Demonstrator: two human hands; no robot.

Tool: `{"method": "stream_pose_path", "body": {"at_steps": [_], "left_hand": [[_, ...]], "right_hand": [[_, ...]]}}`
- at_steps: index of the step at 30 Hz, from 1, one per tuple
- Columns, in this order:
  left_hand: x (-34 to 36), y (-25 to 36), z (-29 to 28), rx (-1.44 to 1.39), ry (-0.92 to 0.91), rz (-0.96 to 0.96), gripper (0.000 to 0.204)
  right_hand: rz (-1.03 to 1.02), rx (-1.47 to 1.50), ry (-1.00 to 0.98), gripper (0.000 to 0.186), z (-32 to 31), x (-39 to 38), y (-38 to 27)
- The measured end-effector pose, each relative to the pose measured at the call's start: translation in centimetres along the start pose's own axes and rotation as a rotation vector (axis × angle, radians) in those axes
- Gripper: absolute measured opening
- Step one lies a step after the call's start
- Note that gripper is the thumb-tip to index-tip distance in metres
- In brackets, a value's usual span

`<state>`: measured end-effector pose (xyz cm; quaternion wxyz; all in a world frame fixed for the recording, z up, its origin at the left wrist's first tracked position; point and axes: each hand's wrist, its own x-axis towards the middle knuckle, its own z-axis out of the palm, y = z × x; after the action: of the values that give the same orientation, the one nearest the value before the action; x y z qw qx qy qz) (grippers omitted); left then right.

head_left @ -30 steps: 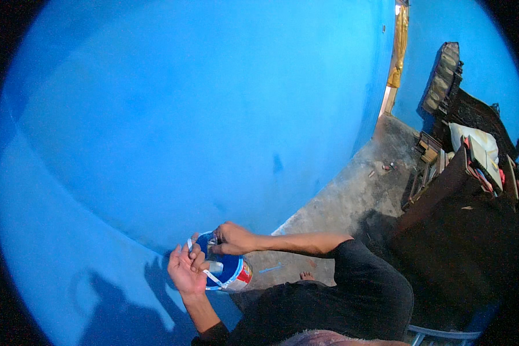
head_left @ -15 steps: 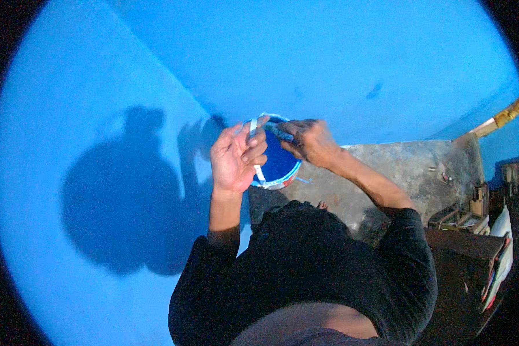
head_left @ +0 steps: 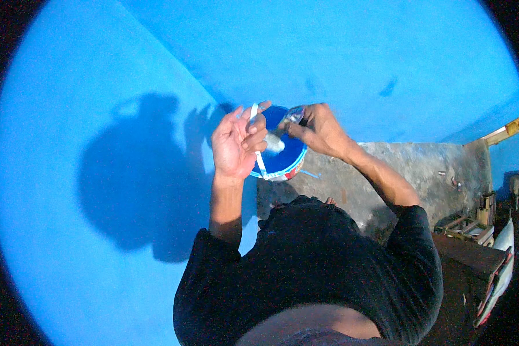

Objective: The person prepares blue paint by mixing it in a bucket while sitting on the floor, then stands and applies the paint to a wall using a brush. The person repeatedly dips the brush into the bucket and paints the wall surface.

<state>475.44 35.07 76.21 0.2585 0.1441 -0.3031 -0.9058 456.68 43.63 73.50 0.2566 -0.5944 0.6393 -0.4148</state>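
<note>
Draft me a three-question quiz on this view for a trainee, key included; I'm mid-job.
1. Which hand holds the white handle of the bucket?
2. True or false: the right hand is empty and well away from the bucket.
3. Fill in the colour: the large shadow falls on a ____ wall.

Key:
1. The left hand.
2. False; it holds a blurred, glossy item at the bucket's opening.
3. Blue.

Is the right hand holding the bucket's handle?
No, the white handle is hooked in the left hand, while the right hand is at the bucket's right side.
</note>
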Motion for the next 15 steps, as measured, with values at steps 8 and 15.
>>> {"method": "stream_pose_path", "body": {"at_steps": [8, 15], "left_hand": [[0.3, -1.0, -1.1, -0.006, 0.001, 0.037, 0.056], [-0.8, -0.7, -0.3, 0.031, 0.110, 0.098, 0.054]], "right_hand": [[0.118, 0.433, -0.325, 0.017, 1.8, 0.5, 1.7], [-0.279, -0.114, -0.211, 0.022, 1.4, 0.6, 1.3]]}}
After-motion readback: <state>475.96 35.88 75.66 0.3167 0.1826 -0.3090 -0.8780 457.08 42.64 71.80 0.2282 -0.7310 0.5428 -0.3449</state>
